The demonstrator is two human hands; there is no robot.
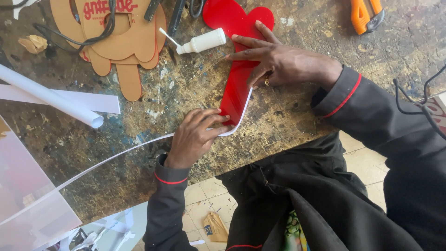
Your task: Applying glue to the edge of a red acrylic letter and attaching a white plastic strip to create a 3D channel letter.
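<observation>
Red plastic cut-out [237,69], long with a lobed top: flat on scarred, paint-stained tabletop [297,116], near its front edge.
Right hand [278,62]: fingers spread, pressed flat on upper half of cut-out; ring on one finger.
Left hand [197,132]: fingers bunched at cut-out's lower end, pinching thin white strip [116,155] against its edge; strip curving round the bottom and up the right side, trailing off left across tabletop.
White glue bottle [202,42] with nozzle: lying just beside cut-out's top.
Brown cardboard shapes [125,46], black cable, rolled white sheet [51,97]: upper left.
Orange utility knife [366,14]: upper right, well apart.
</observation>
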